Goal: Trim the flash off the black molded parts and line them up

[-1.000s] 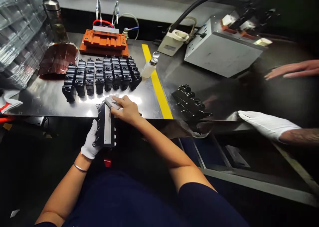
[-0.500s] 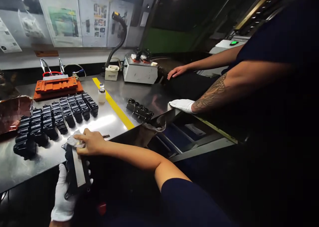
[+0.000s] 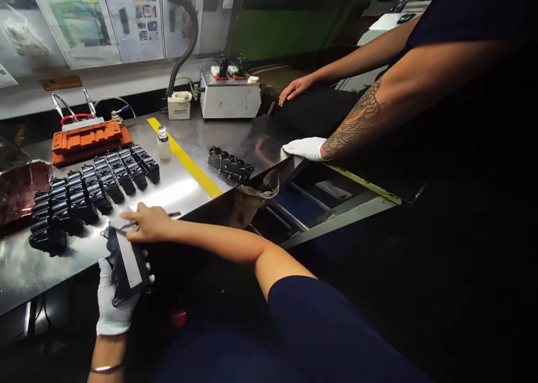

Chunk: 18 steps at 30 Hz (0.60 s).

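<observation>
My left hand (image 3: pixel 115 310), in a white glove, grips a black molded part (image 3: pixel 116 265) from below, its fingertips showing along the right side. A pale flat strip (image 3: pixel 128 262) runs lengthwise on the part's upper face. My bare right hand (image 3: pixel 149 223) is closed on a whitish cloth (image 3: pixel 121 222) and presses it against the part's far end. Just beyond, rows of similar black parts (image 3: pixel 96 184) stand on the metal table (image 3: pixel 180 195).
An orange fixture (image 3: pixel 90 141) sits behind the rows. A small bottle (image 3: pixel 163 144) stands near yellow tape (image 3: pixel 185 158). Another black part (image 3: pixel 230 164) lies by the table edge. At right, a co-worker's gloved hand (image 3: pixel 305 148) rests on the corner; a grey box (image 3: pixel 230 98) stands behind.
The camera view has shifted, so the table sits higher in the picture. My left hand still holds the part, and my right hand keeps the cloth on its far end.
</observation>
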Tool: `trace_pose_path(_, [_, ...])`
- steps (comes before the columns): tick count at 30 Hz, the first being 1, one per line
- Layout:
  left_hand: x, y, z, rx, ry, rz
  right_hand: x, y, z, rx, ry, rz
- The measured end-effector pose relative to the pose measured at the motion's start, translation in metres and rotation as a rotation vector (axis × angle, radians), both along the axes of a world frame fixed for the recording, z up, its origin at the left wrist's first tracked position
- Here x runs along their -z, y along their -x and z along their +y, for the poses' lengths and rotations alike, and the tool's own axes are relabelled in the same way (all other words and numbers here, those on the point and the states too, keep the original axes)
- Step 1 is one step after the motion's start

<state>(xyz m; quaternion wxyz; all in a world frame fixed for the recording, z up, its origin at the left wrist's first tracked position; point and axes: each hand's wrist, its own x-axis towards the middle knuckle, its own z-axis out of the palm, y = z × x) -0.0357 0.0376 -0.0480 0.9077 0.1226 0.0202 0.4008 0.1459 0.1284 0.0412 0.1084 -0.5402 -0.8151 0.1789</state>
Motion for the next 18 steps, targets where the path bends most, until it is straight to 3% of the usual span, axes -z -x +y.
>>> trace_pose_path(2, [-0.004,0.0,-0.005,-0.056,0.038,0.138,-0.005,-0.021,0.008,0.134,0.018,-0.022])
trace_pose_path(4, [-0.011,-0.002,-0.015,-0.154,0.133,0.255,-0.005,-0.052,0.014,0.255,-0.099,0.051])
trace_pose_path(6, [-0.02,-0.007,-0.025,-0.211,0.216,0.329,0.004,-0.086,0.021,0.432,-0.26,0.111])
trace_pose_path(8, [-0.027,-0.012,-0.032,-0.253,0.255,0.343,0.018,-0.118,0.03,0.604,-0.318,0.115])
trace_pose_path(11, [-0.032,-0.016,-0.034,-0.263,0.271,0.346,0.039,-0.148,0.035,0.615,-0.248,0.119])
trace_pose_path(15, [-0.029,-0.015,-0.036,-0.241,0.303,0.391,0.05,-0.144,0.019,0.695,-0.473,0.257])
trace_pose_path(18, [-0.027,-0.016,-0.037,-0.237,0.306,0.42,0.051,-0.116,0.001,0.576,-0.427,0.3])
